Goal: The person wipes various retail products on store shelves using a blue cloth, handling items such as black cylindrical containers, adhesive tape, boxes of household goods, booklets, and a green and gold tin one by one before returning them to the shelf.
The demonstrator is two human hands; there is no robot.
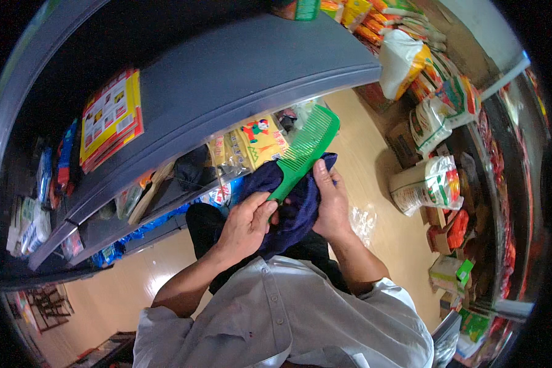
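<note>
My left hand (247, 221) grips the handle of a green plastic comb (309, 145), whose toothed end points up and to the right. Under and around the comb bunches a dark blue cloth (299, 225). My right hand (332, 202) holds the cloth's right side, with the thumb on top close to the comb's back. Parts of the cloth are hidden by both hands and the comb. Just past the comb, yellow printed packets (261, 138) lie on a lower shelf.
A dark grey shelf board (257, 60) crosses in front, bearing a stack of red and yellow printed packets (110, 122). To the right on the wooden floor (372, 138) stand plump white sacks (425, 181) and cardboard boxes (402, 140). Clear plastic wrap (362, 224) lies beside my right forearm.
</note>
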